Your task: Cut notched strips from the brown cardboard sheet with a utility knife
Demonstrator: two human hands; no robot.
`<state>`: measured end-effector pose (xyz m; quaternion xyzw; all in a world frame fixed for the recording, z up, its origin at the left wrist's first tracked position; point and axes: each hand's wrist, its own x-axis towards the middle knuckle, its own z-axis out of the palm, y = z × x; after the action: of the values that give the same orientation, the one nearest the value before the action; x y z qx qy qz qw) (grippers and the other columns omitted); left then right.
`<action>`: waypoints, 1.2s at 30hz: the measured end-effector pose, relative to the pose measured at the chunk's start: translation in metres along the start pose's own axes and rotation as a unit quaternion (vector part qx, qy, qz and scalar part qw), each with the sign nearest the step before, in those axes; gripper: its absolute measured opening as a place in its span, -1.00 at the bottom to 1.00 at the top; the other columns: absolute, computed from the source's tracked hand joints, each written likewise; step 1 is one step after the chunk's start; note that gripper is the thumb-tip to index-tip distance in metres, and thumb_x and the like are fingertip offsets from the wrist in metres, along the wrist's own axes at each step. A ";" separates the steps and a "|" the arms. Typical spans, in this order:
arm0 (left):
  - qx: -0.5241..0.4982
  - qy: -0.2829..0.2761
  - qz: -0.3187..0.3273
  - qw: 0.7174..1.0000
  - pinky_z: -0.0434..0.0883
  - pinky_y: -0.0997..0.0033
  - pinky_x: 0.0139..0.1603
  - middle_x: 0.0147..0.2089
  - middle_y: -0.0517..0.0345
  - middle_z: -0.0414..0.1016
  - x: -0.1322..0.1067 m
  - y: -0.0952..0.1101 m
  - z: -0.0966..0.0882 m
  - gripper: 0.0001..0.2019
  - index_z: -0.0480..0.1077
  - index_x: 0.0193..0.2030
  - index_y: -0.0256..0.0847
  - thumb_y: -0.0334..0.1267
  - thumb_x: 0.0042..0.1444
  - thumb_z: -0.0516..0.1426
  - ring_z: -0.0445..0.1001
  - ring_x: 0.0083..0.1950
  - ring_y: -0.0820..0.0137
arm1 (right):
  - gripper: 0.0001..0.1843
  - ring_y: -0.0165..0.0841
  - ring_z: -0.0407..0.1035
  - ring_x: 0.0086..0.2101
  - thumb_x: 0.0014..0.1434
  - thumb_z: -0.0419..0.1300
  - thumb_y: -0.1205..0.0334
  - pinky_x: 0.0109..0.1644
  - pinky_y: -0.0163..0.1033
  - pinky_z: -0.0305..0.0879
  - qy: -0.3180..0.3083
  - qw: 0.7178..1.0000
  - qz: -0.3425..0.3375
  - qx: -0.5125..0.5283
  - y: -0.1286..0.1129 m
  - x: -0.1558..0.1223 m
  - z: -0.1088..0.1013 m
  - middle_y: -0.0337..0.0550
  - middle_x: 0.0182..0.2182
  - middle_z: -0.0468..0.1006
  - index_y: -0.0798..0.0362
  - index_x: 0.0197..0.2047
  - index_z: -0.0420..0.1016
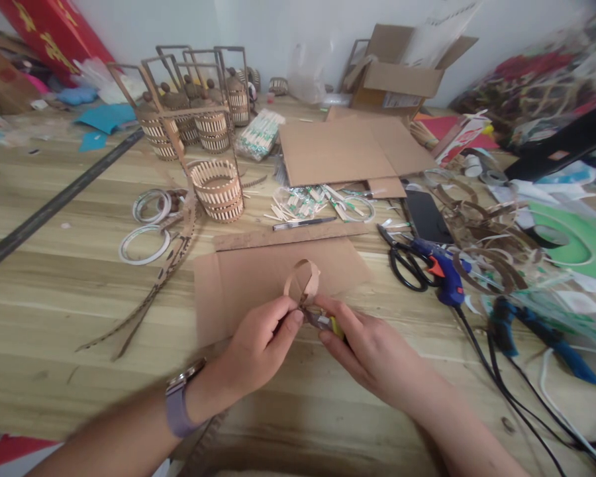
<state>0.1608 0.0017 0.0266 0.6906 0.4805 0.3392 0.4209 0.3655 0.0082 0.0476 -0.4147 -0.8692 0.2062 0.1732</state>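
Note:
My left hand (261, 344) pinches the base of a curled brown cardboard strip loop (302, 281) over a flat cardboard sheet (243, 278). My right hand (372, 354) is closed on a small tool with a yellow handle (328, 323), its tip meeting the loop's base. A watch with a purple band (179, 401) is on my left wrist. Both hands are close together near the table's front middle.
A wooden ruler (288, 235) and pen (302, 223) lie beyond the sheet. Black scissors (404, 262) and a blue glue gun (444, 271) sit right, with cables. Stick baskets (218, 189), tape rings (144, 244), a perforated cardboard strip (153, 285) and cardboard boxes (397, 79) lie farther off.

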 end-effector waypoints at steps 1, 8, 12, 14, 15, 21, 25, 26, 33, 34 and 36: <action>-0.002 0.002 -0.003 1.000 0.18 0.47 -0.38 -0.48 0.31 0.21 0.000 0.000 0.000 -0.70 0.18 -0.41 -0.15 -0.16 0.38 -0.06 0.21 -0.44 0.47 | -0.68 -0.27 0.60 -0.24 0.39 -0.02 0.28 -0.27 -0.23 0.49 -0.001 1.000 -0.003 0.004 0.000 0.000 -0.001 -0.04 -0.14 0.67 0.05 0.17 0.29; 0.000 -0.004 0.002 1.000 0.15 0.47 -0.40 -0.49 0.32 0.17 0.002 0.000 -0.002 -0.69 0.15 -0.42 -0.15 -0.16 0.38 -0.06 0.18 -0.45 0.48 | -0.70 -0.27 0.59 -0.25 0.37 0.00 0.29 -0.27 -0.22 0.49 -0.003 1.000 -0.001 -0.009 0.001 -0.001 0.000 -0.05 -0.16 0.67 0.06 0.14 0.32; 0.000 -0.007 0.001 1.000 0.15 0.47 -0.39 -0.49 0.32 0.18 0.001 -0.001 -0.002 -0.69 0.15 -0.43 -0.15 -0.16 0.38 -0.06 0.18 -0.44 0.48 | -0.71 -0.28 0.59 -0.28 0.37 0.01 0.28 -0.29 -0.24 0.48 0.002 1.000 0.004 -0.018 0.001 -0.001 0.002 -0.07 -0.18 0.67 0.05 0.12 0.33; 0.002 -0.008 0.001 1.000 0.16 0.47 -0.39 -0.49 0.32 0.18 0.001 0.000 -0.002 -0.69 0.15 -0.42 -0.15 -0.16 0.38 -0.07 0.18 -0.45 0.48 | -0.72 -0.28 0.59 -0.26 0.38 0.00 0.28 -0.27 -0.24 0.48 0.002 1.000 0.005 -0.016 0.001 -0.001 0.002 -0.05 -0.16 0.67 0.04 0.12 0.34; 0.002 -0.008 0.002 1.000 0.16 0.47 -0.39 -0.49 0.31 0.18 0.001 0.000 -0.002 -0.69 0.16 -0.42 -0.15 -0.16 0.38 -0.06 0.18 -0.45 0.48 | -0.72 -0.29 0.59 -0.26 0.38 -0.01 0.28 -0.26 -0.24 0.48 0.001 1.000 0.004 -0.013 0.001 -0.001 0.002 -0.05 -0.16 0.67 0.03 0.12 0.35; 0.003 -0.005 0.013 1.000 0.18 0.46 -0.37 -0.46 0.29 0.22 0.001 0.000 -0.001 -0.71 0.18 -0.40 -0.15 -0.17 0.38 -0.07 0.21 -0.43 0.47 | -0.71 -0.30 0.58 -0.26 0.40 -0.04 0.28 -0.25 -0.24 0.48 0.003 1.000 -0.005 0.004 0.000 0.000 0.001 -0.05 -0.18 0.66 0.04 0.10 0.38; -0.003 -0.010 0.007 1.000 0.19 0.46 -0.37 -0.46 0.27 0.24 0.001 0.000 -0.002 -0.70 0.18 -0.41 -0.15 -0.14 0.38 -0.07 0.22 -0.42 0.46 | -0.73 -0.32 0.57 -0.32 0.39 -0.03 0.27 -0.31 -0.28 0.45 0.011 1.000 0.003 0.005 -0.002 0.000 0.002 -0.08 -0.25 0.66 0.03 0.09 0.38; -0.007 -0.011 0.002 1.000 0.19 0.46 -0.37 -0.47 0.28 0.23 0.001 0.001 -0.002 -0.69 0.17 -0.41 -0.15 -0.13 0.38 -0.06 0.22 -0.43 0.46 | -0.72 -0.32 0.56 -0.34 0.39 -0.02 0.26 -0.34 -0.28 0.44 0.019 1.000 0.007 0.001 -0.002 0.000 0.003 -0.07 -0.27 0.66 0.05 0.10 0.36; -0.051 -0.027 -0.029 0.998 0.15 0.48 -0.43 -0.52 0.33 0.11 0.005 0.004 -0.006 -0.65 0.15 -0.46 -0.15 -0.10 0.36 -0.05 0.13 -0.48 0.49 | -0.72 -0.28 0.57 -0.29 0.39 -0.02 0.28 -0.29 -0.25 0.46 0.019 0.999 -0.020 -0.021 0.001 -0.002 0.005 -0.05 -0.24 0.64 0.05 0.11 0.35; -0.054 -0.029 -0.031 0.998 0.15 0.48 -0.43 -0.52 0.33 0.11 0.005 0.005 -0.006 -0.65 0.14 -0.46 -0.15 -0.10 0.35 -0.06 0.12 -0.47 0.49 | -0.72 -0.28 0.57 -0.28 0.39 -0.02 0.29 -0.27 -0.24 0.47 0.011 1.000 -0.022 -0.015 0.001 -0.001 0.004 -0.05 -0.23 0.64 0.05 0.10 0.37; -0.056 -0.032 -0.035 0.997 0.16 0.48 -0.43 -0.51 0.33 0.11 0.005 0.006 -0.006 -0.65 0.15 -0.46 -0.16 -0.08 0.35 -0.06 0.13 -0.46 0.49 | -0.73 -0.29 0.57 -0.26 0.39 -0.01 0.29 -0.24 -0.24 0.47 0.003 1.000 -0.018 0.004 0.001 -0.001 0.003 -0.05 -0.22 0.63 0.04 0.07 0.41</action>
<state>0.1591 0.0068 0.0348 0.6590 0.4707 0.3281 0.4863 0.3650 0.0075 0.0445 -0.3988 -0.8751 0.2053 0.1817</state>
